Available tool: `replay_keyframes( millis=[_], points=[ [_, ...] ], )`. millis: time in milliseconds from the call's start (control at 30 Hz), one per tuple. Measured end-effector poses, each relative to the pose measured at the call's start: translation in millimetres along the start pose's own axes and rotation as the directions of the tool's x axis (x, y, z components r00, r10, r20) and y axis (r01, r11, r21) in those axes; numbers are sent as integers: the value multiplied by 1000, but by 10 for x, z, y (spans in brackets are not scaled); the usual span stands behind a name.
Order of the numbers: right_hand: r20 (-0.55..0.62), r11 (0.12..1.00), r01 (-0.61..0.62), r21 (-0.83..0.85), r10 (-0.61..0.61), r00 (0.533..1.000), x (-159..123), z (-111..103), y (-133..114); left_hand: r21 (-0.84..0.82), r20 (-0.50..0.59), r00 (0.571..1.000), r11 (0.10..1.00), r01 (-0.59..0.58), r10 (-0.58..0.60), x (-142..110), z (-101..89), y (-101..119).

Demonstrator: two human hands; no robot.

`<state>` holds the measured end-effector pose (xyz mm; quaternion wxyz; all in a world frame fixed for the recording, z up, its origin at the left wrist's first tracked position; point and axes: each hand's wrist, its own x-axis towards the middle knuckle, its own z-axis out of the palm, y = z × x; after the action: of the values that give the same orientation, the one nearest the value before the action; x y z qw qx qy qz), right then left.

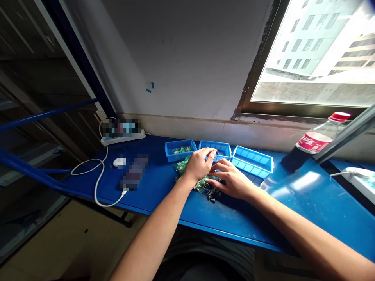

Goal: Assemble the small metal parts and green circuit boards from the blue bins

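Note:
My left hand [199, 164] is closed, thumb and forefinger pinched on a small dark piece [217, 152] that looks like a screw. It is held above the near edge of the middle blue bin [225, 146]. My right hand [233, 179] has its fingers apart and bent, low over a pile of dark screws [212, 195] on the table. Under and beside my left hand lie clear green-tinted plastic bags [179, 167] and a heap of thin light-coloured screws [202, 184], partly hidden by the hands. The left blue bin [180, 159] holds small greenish bagged items.
A third blue bin [253, 170] stands at the right. Behind it, a cola bottle [315, 142] stands near a slanted metal bar [348, 130]. Leftward on the blue table [164, 195] are a phone [134, 171], a white cable [96, 187], a white rounded object [119, 162] and a power strip [124, 138].

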<state>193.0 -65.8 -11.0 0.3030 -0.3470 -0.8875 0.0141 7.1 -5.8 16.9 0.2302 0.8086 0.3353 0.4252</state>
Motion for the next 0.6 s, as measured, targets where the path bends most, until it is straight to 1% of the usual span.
replay_keyframes(
  millis=[133,400,500,600],
  points=[
    [-16,1000,26,11,-26,1000,-10,24,44,5,-1,1000,1000,3,-3,2,-3,19],
    [-110,999,53,-5,-53,992,43,8,49,6,-1,1000,1000,1,-1,5,7,13],
    [-182,999,27,28,-22,983,50,22,82,-2,-1,1000,1000,0,0,8,6,1],
    [-289,996,-52,76,72,955,44,57,142,-27,16,1000,1000,12,-12,9,-16,16]
  ],
)
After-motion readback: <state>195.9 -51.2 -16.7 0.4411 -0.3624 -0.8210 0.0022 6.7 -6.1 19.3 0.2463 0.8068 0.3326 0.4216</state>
